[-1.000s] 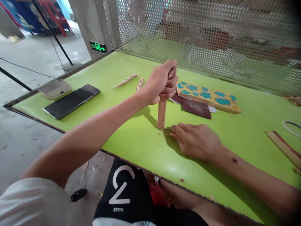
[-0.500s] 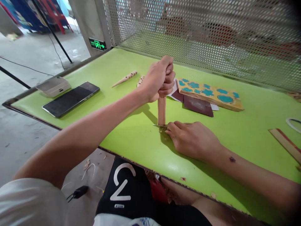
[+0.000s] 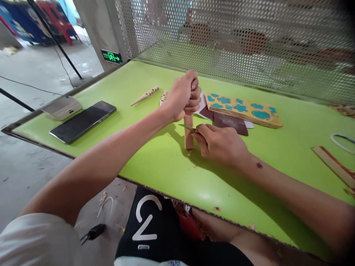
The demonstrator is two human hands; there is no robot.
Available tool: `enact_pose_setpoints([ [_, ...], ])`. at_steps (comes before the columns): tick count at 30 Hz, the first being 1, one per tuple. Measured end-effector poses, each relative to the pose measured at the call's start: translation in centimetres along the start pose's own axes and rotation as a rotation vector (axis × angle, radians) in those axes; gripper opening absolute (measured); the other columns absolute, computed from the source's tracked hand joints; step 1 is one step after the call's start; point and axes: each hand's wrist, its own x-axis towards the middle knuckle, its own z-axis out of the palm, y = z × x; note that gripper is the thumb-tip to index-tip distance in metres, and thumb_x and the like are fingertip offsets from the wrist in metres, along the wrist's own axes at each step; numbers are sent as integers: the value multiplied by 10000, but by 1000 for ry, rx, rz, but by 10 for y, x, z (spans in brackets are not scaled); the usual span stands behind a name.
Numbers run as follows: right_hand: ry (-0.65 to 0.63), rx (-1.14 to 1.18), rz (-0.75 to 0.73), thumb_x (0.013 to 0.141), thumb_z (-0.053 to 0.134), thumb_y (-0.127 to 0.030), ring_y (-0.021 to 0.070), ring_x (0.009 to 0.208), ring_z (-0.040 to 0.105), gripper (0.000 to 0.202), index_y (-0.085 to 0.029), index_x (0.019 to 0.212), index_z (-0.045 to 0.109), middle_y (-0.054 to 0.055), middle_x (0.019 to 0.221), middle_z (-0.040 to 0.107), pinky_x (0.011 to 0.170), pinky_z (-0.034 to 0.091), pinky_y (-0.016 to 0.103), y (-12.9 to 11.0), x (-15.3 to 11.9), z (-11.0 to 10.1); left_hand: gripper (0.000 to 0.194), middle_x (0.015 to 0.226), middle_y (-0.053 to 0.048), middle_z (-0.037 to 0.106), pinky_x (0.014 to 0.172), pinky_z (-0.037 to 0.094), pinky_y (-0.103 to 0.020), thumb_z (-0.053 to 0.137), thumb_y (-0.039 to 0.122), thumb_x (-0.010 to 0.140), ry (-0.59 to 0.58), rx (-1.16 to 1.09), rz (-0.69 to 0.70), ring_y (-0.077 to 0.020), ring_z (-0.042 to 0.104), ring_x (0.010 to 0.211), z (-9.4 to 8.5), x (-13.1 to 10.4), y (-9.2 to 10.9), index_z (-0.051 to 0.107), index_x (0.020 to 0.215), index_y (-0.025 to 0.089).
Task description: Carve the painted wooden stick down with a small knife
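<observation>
My left hand (image 3: 184, 94) is wrapped round the upper part of a wooden strip (image 3: 189, 141), which stands upright with its lower end on the green tabletop (image 3: 166, 162). My right hand (image 3: 222, 144) is closed on a small knife (image 3: 186, 127); its handle is hidden in the fingers. The blade points left and crosses the strip's near face partway up, below my left hand. Whether the edge touches the wood I cannot tell. Small shavings (image 3: 194, 166) lie near the strip's foot.
Behind my hands lie brown sandpaper (image 3: 230, 122) and a yellow board (image 3: 244, 110) with teal patches. Carved wooden pieces (image 3: 144, 96), a phone (image 3: 83, 121) and a pale case (image 3: 61, 107) are on the left. A wood strip (image 3: 334, 166) lies right; a perforated metal screen (image 3: 222, 40) stands behind.
My right hand has raised the knife from the strip's lower end to partway up it. My left hand still grips the upright strip. The view has shifted slightly.
</observation>
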Motion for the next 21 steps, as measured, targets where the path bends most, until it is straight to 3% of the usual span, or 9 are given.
enact_pose_setpoints([
  [14, -15, 30, -57, 1043, 295, -349, 139, 496, 417, 414, -156, 882, 624, 80, 735, 666, 545, 156, 332, 5, -18, 13, 356, 447, 95, 178, 363, 81, -200, 514, 248, 900, 14, -31, -47, -24, 121, 343, 1, -3, 0, 288, 626, 223],
  [21, -189, -28, -145, 1022, 310, -346, 146, 501, 437, 399, -186, 842, 628, 47, 654, 624, 540, 135, 336, 7, -39, 3, 405, 409, 83, 206, 368, 54, -212, 530, 266, 919, -49, -57, -32, -15, 113, 349, 6, -5, 1, 285, 600, 221],
])
